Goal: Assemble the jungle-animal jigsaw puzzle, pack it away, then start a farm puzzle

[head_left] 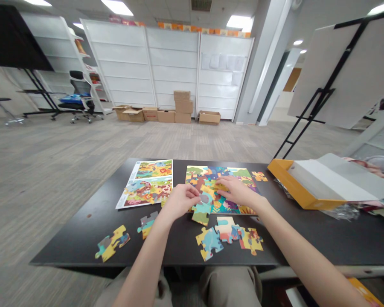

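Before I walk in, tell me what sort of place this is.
Probably an office or shared workroom: a black-and-grey wheeled office chair stands at the back left, bright rectangular white ceiling lights hang overhead, and brown cardboard boxes line tall white slatted panels.

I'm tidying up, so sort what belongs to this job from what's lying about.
For the job:
part-assembled jigsaw
loose jigsaw pieces
probably the printed picture sheet

Lying about:
plastic wrapping
cardboard boxes
office chair
open yellow box (possibly the jigsaw's)
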A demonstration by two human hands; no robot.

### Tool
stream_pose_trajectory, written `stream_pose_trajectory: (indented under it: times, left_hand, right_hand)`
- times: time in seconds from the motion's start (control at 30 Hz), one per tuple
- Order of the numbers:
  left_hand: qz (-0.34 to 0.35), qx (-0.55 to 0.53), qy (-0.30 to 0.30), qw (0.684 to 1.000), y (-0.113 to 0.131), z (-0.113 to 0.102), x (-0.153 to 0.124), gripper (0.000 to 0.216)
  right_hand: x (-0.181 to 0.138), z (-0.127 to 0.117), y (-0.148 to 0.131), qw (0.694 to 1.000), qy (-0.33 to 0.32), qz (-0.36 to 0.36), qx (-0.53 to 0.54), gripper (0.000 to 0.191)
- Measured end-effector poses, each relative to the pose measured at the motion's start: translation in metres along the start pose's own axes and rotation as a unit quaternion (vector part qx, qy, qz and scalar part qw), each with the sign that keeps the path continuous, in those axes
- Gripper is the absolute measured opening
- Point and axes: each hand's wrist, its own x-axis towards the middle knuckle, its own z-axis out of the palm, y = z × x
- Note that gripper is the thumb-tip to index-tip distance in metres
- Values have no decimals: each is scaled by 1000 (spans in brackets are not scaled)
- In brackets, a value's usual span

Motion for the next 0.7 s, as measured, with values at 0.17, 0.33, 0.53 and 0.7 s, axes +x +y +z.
stream_pose_trajectory:
  times: [0.17,0.33,0.53,0.7]
  left_hand:
    - [-5,-11,30,999,-1,-10,1,11]
    - [6,-13,92,996,-1,-19,7,14]
    - [1,-11,108,994,0,-22,12,12]
    - [-1,-5,103,995,-3,-23,14,13]
  right_hand:
    - [1,-1,3,1000,3,-7,-12,20]
    - [3,0,2,1000,6,6,4,17]
    - [5,-2,-3,1000,-13,17,13,10]
    - [3,-5,-3,999,-17,23,15,11]
